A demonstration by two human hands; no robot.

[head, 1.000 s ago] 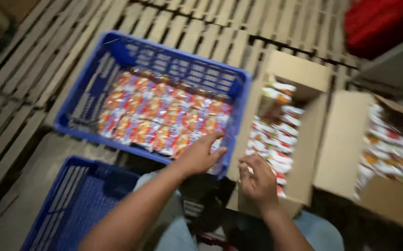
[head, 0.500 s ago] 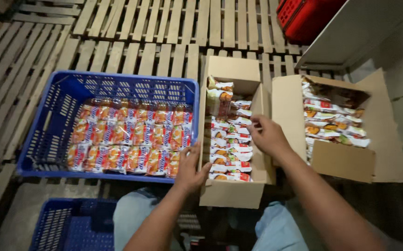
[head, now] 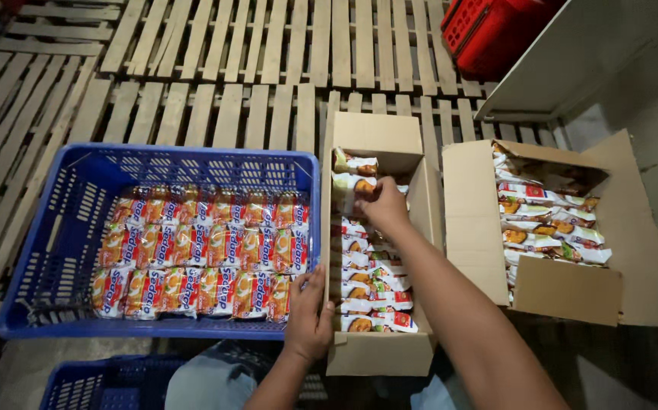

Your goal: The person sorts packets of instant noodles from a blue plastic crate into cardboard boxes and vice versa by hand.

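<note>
Meanwhile, change since half a second before: the right hand (head: 384, 206) had moved from the right edge of the middle carton (head: 374, 137) toward its far end, at 12 o'clock; the left hand (head: 310, 315) had stayed at the carton's near left corner.
Right hand: fingers curled down over the white and orange packets (head: 367, 285) at the far end of the row, touching them; whether a packet was truly gripped could not be told.
Left hand: fingers held close together, pressed against the carton's left wall, with the blue crate (head: 55, 250) at its 9 o'clock; whether it clasped the wall could not be told.
Packets relative to fingers: the row ran from the right fingertips toward 6 o'clock, ending just at 3 o'clock of the left hand.
Blue crate: filled with flat rows of orange packets (head: 200, 262).
Second carton (head: 568, 292): at 3 o'clock of the middle one, open, holding more packets.
Floor: wooden slats (head: 223, 68), a red crate (head: 496, 30) at 1 o'clock.
</note>
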